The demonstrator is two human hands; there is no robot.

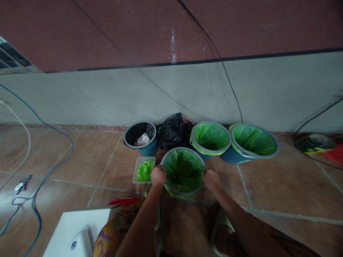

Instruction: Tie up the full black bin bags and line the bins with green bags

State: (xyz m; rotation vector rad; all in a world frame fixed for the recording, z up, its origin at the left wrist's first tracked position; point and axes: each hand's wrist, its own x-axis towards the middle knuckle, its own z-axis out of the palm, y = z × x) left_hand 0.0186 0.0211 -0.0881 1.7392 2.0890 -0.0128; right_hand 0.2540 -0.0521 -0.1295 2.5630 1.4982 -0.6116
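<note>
On the tiled floor [281,182] below a grey wall [107,96], the head view is taken up by a group of 4 bins. The rim of the nearest one, a green-lined front bin [183,171], is held by both hands. Its left side is clasped by the closed left grip [158,176], and its right side is held by the right grip [211,179], curled over the edge. Nothing else is held by either grip.

Just left of the front bin, a clear plastic tray [144,170] holding a folded green liner [145,170] is seen near the left grip. Behind are placed 2 green-lined bins [210,137], a black plastic bag [171,132], and a dark-lined blue bin [139,135] with crumpled white plastic [143,139] inside. A blue cable [70,144] is laid across the floor on the left.
</note>
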